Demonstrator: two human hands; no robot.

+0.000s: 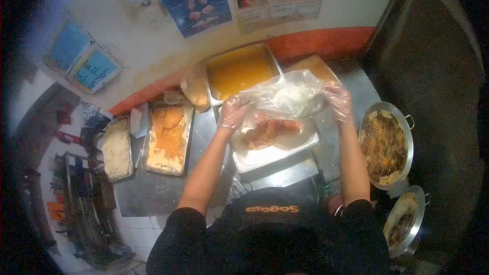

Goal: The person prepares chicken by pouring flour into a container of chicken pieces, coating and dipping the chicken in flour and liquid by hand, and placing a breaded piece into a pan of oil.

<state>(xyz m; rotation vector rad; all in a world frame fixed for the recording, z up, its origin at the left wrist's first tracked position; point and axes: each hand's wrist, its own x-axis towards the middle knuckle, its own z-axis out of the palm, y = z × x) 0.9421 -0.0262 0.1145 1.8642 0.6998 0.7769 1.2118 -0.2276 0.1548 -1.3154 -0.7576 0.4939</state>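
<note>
Lettering in orange runs across the dark shirt (265,229) at 6 o'clock, beginning "Sog", the rest uncertain. Near 12 o'clock, a pale poster (277,0) reads "QC 2 - QC 3"; a blue poster (196,5) at 11 and two blue sheets (81,56) at 10 carry writing too blurred to read.

In the middle, the gloved left hand (233,113) pinches one side of a clear plastic bag (295,94) and the gloved right hand (338,103) grips the other. White material shows in it. The bag is above raw-looking meat (270,132) in a white tray (277,161); whether plastic around the meat belongs to this bag, I cannot tell.

The bag partly blocks a brown board (318,66) at 2 o'clock and overlaps one tray of orange liquid (218,103) at 12. Two trays of powdery food (163,173) are at 9 on the counter (158,193). Two round pans (410,145) holding brownish food are at 3 and 4.
</note>
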